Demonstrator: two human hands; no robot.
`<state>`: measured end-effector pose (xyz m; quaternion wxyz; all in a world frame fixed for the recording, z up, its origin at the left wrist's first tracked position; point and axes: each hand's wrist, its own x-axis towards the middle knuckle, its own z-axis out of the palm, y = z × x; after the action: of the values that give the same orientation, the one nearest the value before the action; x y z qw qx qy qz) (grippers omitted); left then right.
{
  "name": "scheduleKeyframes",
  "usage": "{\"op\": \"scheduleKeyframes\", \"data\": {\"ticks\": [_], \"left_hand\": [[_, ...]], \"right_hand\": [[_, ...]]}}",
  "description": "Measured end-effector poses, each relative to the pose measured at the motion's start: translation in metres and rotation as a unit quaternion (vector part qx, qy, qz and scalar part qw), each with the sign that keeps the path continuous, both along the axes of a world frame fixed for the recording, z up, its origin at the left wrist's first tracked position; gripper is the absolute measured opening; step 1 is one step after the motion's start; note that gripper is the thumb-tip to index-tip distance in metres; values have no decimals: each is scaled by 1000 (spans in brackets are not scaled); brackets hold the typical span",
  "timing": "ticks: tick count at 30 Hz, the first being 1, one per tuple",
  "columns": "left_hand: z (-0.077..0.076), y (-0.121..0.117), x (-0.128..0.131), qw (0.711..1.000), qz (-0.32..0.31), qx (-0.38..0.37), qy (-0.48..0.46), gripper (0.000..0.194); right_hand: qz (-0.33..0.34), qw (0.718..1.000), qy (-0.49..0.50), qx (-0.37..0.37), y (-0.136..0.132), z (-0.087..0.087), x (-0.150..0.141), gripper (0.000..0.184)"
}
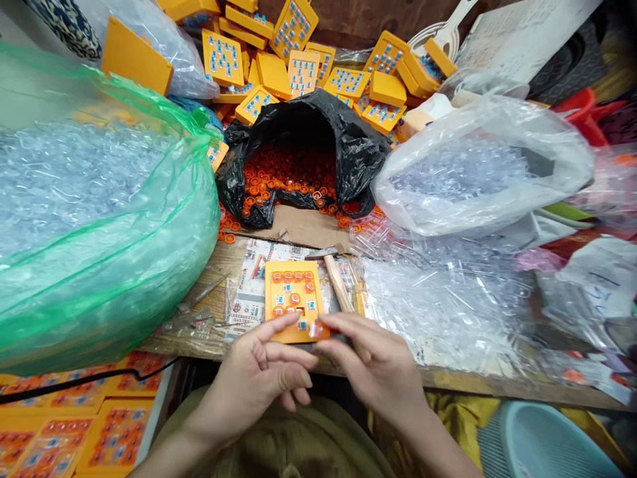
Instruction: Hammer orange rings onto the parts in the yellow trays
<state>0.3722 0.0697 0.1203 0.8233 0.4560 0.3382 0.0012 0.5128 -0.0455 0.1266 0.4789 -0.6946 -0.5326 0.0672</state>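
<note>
A square yellow panel [271, 289] lies on a printed paper sheet [251, 275] at the bench's front edge. Several orange caps [294, 299] sit in it, with small blue-and-clear pieces among them. Over its lower edge, my left hand [261, 372] has its fingers apart, the index fingertip by the lower row of caps. My right hand [381, 358] pinches a small orange cap [317, 329] with clear plastic at the panel's lower right corner; the blur hides its details. Just right of the panel lies a wooden-handled hammer [338, 282].
A black bag [365, 153] of orange caps lies open behind the panel. Clear pieces fill a green bag [164, 259] at left and a white bag [418, 212] at right. Yellow panels [273, 73] are heaped behind. A blue basket [542, 438] stands below right.
</note>
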Motion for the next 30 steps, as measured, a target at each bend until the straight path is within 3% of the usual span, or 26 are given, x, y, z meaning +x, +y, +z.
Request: {"op": "scheduleKeyframes", "data": {"ticks": [2, 4, 7, 9, 11, 16, 24, 30], "left_hand": [[-1, 5, 0, 979, 84, 184, 10, 64], [-7, 12, 0, 913, 147, 379, -11, 41], [-23, 20, 0, 814, 130, 564, -56, 34], [-33, 22, 0, 778, 90, 618, -71, 42], [-42, 21, -1, 768, 56, 635, -69, 47], [-48, 18, -1, 784, 15, 618, -51, 50], [-51, 18, 0, 797, 9, 602, -51, 53], [-52, 18, -2, 791, 1, 610, -54, 54]], "right_hand": [[-28, 997, -73, -6, 8, -10, 7, 19], [-18, 995, -99, -14, 16, -19, 11, 16], [-2, 993, -113, -37, 24, -28, 15, 12], [4, 992, -116, -53, 26, -31, 16, 11], [11, 991, -116, -66, 25, -31, 18, 11], [25, 989, -125, -81, 21, -31, 18, 16], [28, 988, -136, -71, 24, -37, 20, 18], [27, 975, -204, -85, 24, -33, 17, 22]]}}
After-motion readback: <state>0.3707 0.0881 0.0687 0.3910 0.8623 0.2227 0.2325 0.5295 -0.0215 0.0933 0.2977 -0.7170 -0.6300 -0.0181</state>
